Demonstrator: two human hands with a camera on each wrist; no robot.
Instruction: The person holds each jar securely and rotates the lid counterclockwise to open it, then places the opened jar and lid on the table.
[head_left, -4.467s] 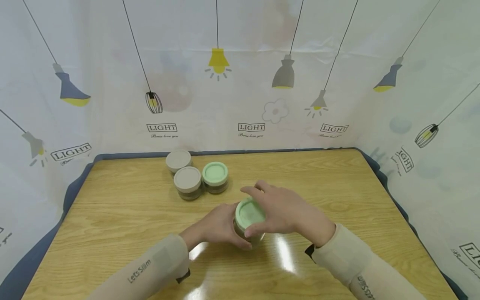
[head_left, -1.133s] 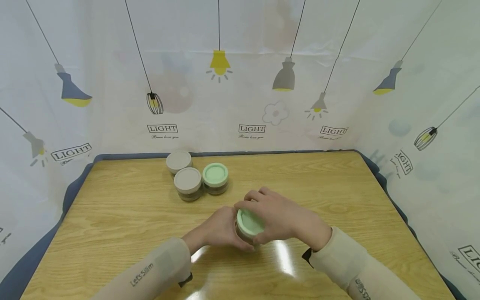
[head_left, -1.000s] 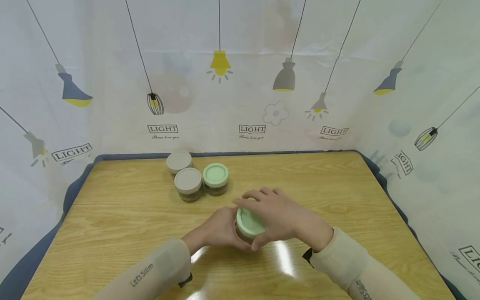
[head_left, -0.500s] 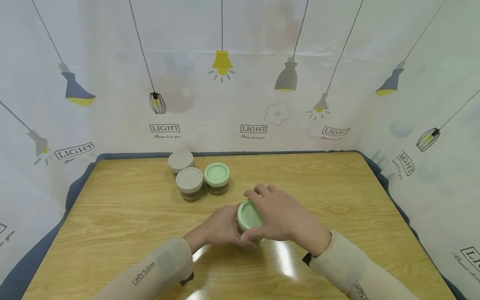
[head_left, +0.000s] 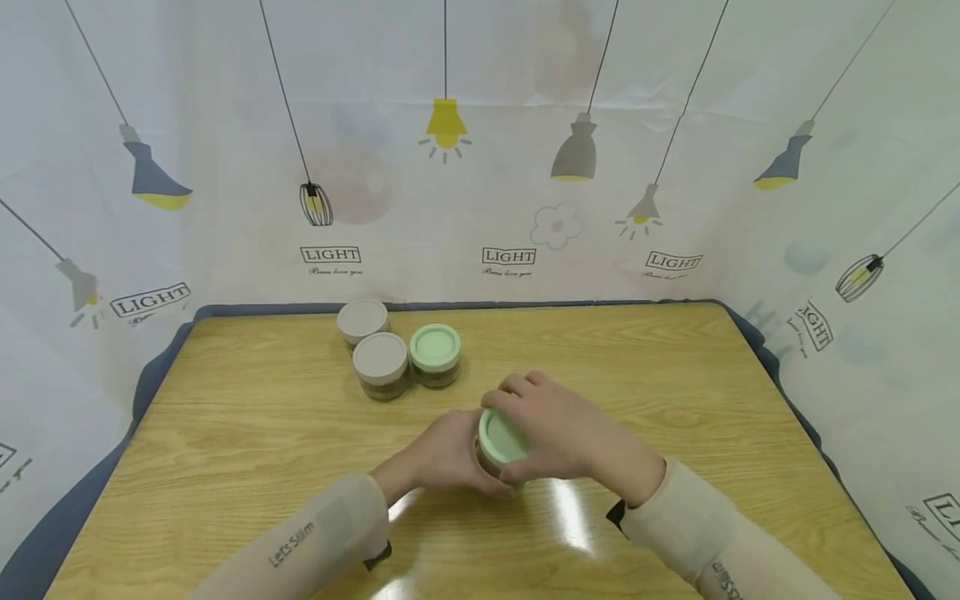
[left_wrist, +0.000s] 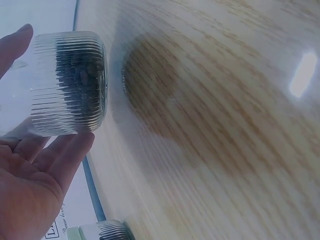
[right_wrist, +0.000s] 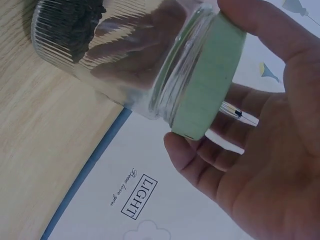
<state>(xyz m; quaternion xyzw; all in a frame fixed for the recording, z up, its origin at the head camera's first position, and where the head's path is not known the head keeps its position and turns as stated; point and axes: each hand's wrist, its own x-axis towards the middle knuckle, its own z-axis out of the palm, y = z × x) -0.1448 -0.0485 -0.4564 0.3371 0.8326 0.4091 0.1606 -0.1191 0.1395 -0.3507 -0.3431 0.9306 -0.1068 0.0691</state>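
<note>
A ribbed clear glass jar point(left_wrist: 45, 85) with small dark pieces point(left_wrist: 82, 75) in its bottom is held a little above the table. My left hand point(head_left: 452, 454) grips the glass from the left, its thumb on one side and fingers on the other. My right hand point(head_left: 561, 429) holds the pale green lid point(head_left: 501, 437) by its rim, thumb and fingers on opposite sides. In the right wrist view, the lid point(right_wrist: 212, 75) sits on the jar's neck, and glass thread shows below its edge. The right palm stands apart from the lid's top.
On the wooden table point(head_left: 637, 358), three more jars stand together at the back left: a front grey-lidded jar point(head_left: 380, 358), a rear grey-lidded jar point(head_left: 363, 320) and a green-lidded jar point(head_left: 435, 348). A lamp-patterned curtain point(head_left: 420, 200) borders the table's back and sides.
My right hand has swung back and forth round the lid, its thumb and fingers shifting along the rim. The left hand keeps its grip on the jar, which stays in nearly the same place.
</note>
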